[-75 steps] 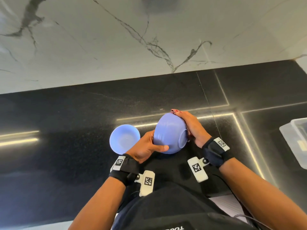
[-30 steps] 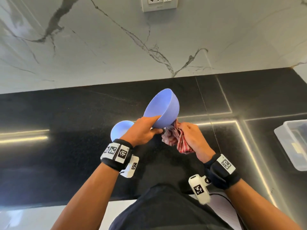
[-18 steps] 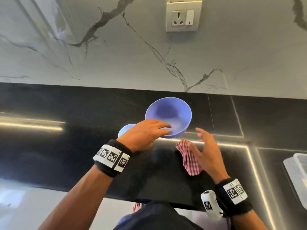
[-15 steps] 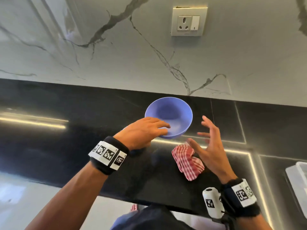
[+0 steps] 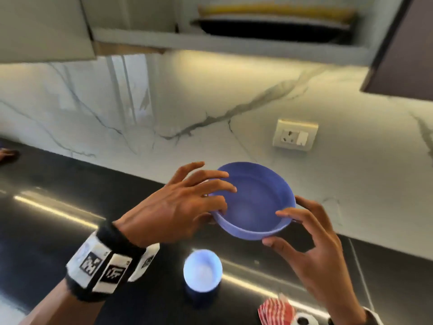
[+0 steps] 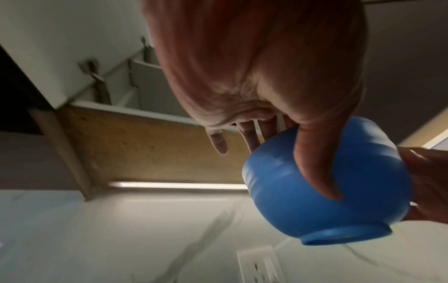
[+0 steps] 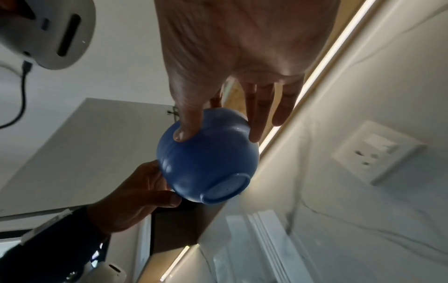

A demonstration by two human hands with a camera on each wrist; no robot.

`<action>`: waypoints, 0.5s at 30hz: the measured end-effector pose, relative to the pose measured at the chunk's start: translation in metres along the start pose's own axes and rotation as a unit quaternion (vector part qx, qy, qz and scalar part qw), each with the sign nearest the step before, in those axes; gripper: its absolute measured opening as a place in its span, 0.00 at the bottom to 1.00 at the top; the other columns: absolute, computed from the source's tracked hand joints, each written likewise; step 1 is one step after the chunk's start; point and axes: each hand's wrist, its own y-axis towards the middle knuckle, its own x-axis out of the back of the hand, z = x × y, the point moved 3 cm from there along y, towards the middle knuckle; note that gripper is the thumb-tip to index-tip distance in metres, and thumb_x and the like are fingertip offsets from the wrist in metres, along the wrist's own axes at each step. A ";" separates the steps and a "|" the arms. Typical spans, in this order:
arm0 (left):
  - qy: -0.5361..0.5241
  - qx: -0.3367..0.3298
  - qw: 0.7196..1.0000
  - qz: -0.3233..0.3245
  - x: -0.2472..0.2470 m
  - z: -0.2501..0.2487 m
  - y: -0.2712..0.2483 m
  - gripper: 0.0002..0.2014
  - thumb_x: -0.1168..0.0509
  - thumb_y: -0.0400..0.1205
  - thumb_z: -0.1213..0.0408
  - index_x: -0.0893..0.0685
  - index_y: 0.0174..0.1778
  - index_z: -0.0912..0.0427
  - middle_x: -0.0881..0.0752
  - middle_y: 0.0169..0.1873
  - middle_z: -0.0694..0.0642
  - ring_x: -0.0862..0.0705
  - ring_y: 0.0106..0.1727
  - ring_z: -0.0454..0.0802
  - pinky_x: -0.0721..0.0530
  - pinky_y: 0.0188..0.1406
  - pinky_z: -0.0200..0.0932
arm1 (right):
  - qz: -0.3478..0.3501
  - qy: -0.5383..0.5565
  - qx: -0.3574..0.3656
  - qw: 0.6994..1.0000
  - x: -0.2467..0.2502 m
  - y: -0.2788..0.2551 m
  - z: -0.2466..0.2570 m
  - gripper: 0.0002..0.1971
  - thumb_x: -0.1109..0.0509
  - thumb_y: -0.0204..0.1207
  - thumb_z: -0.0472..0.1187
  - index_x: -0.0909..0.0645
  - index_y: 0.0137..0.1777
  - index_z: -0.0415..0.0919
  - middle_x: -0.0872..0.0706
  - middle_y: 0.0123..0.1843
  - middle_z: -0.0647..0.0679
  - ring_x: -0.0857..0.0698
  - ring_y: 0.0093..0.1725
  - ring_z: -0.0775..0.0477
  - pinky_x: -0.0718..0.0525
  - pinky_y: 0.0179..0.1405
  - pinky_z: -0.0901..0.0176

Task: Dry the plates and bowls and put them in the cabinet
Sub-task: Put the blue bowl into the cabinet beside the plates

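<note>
Both hands hold a blue bowl upright in the air above the black counter. My left hand grips its left rim, thumb on the outer wall, fingers reaching over the rim. At the right rim my right hand pinches, index on the lip and thumb below; the right wrist view shows that thumb on the bowl. A smaller blue bowl stands on the counter below. The red checked cloth lies on the counter near my right wrist. Overhead the cabinet is open.
Inside the cabinet lies a stack of plates, yellow over black. Its dark door hangs open at the upper right, and a shut door is at the upper left. A wall socket sits on the marble backsplash.
My right hand dropped the cloth on the counter and took the bowl's right rim. Both hands raised the bowl, and the view tilted up to the open cabinet.
</note>
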 end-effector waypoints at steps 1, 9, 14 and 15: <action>-0.003 0.014 1.000 -0.026 0.017 0.007 -0.001 0.07 0.34 0.84 0.54 0.13 0.55 0.47 0.20 0.75 0.44 0.28 0.83 0.48 0.32 0.81 0.60 | -0.008 -0.004 0.012 1.000 -0.001 0.013 0.012 0.23 0.22 0.63 0.66 0.16 0.56 0.61 0.20 0.69 0.56 0.21 0.71 0.62 0.30 0.65 0.80; -0.014 0.076 0.964 -0.253 0.128 0.054 -0.004 0.26 0.28 0.82 0.58 0.23 0.76 0.55 0.25 0.77 0.47 0.30 0.81 0.49 0.32 0.80 0.46 | -0.083 -0.019 0.118 0.989 -0.017 0.119 0.110 0.25 0.29 0.65 0.72 0.21 0.60 0.66 0.20 0.66 0.67 0.19 0.63 0.64 0.27 0.58 0.85; -0.120 0.081 0.916 -0.373 0.161 0.068 -0.001 0.29 0.30 0.80 0.74 0.28 0.78 0.57 0.28 0.77 0.47 0.29 0.82 0.59 0.26 0.78 0.64 | -0.119 0.008 0.150 0.981 -0.032 0.163 0.156 0.28 0.30 0.66 0.72 0.22 0.63 0.61 0.21 0.64 0.71 0.19 0.60 0.68 0.25 0.53 0.85; -0.139 0.077 0.910 -0.383 0.164 0.071 0.002 0.30 0.31 0.80 0.76 0.29 0.78 0.58 0.29 0.77 0.48 0.29 0.82 0.59 0.25 0.78 0.63 | -0.123 0.015 0.158 0.980 -0.035 0.170 0.161 0.28 0.30 0.67 0.71 0.22 0.64 0.60 0.21 0.63 0.70 0.18 0.60 0.67 0.23 0.52 0.83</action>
